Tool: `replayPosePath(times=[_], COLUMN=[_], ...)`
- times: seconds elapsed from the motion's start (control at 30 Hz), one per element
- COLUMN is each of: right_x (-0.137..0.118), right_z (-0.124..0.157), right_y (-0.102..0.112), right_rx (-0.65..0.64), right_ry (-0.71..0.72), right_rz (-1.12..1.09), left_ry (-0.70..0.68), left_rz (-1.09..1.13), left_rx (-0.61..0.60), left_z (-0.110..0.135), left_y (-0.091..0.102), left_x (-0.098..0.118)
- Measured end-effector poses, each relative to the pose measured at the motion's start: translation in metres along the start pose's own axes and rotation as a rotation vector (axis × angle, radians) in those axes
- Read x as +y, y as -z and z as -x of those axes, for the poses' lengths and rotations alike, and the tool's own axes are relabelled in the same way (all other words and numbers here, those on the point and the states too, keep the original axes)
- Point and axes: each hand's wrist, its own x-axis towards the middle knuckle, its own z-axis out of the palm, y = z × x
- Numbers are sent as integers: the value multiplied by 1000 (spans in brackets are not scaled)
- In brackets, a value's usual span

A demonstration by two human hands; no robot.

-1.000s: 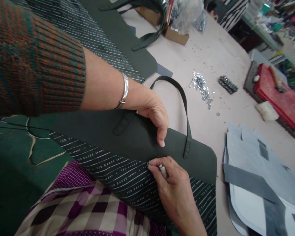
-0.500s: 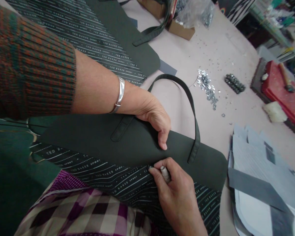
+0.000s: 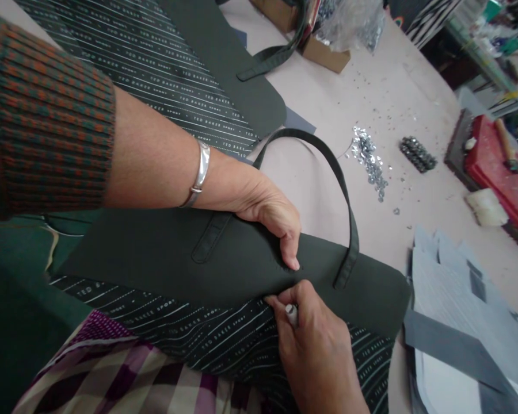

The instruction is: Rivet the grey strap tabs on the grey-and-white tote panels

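Observation:
A dark bag [image 3: 155, 244] lies along the table's near edge, with a plain green-black panel above striped, lettered fabric and a strap handle [image 3: 344, 178] looped upward. My left hand [image 3: 271, 210] reaches over the bag's top edge. Its thumb presses the panel's outer face near some small marks, and its fingers are hidden behind the panel. Just below, my right hand [image 3: 315, 333] is closed with its thumb and forefinger at the panel's lower edge. A whitish pen-like stick [image 3: 291, 315] pokes out of its grip; the rest is hidden.
Another striped bag [image 3: 190, 86] lies behind my left arm. Small silver metal pieces [image 3: 369, 158] are scattered beyond the handle, near a dark metal cluster [image 3: 418, 154]. A red block [image 3: 496, 167] bears a hammer [image 3: 507, 144]. Grey and white cut sheets [image 3: 461, 293] are stacked at right.
Both hands keep their places on the bag, the left thumb pressing slightly lower on the panel. The bag's left end sits a little lower in view, and the whole scene has shifted slightly right.

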Motion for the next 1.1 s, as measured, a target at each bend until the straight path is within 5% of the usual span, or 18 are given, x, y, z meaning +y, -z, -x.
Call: replayPosePath(times=[0.17,0.37,0.6,0.93,1.1], right_x=[5,12,13,12,10], right_z=[4,5,0,4,3], right_y=[-8,-7,-3,-12,-5], right_rx=[-10,-110,-179,-49,-122], right_ry=[-30,-87,-131,-46,-131], right_rz=[-66,-215,-267,-15,-85], left_ry=[19,129,219,138,99], left_rz=[46,-21,139,170,37], left_rx=[-4,143,-64,-20,78], left_z=[0,15,20,13,26], left_y=[-1,-2,-5,-6,-14], left_x=[-1,2,1,-13,-6])
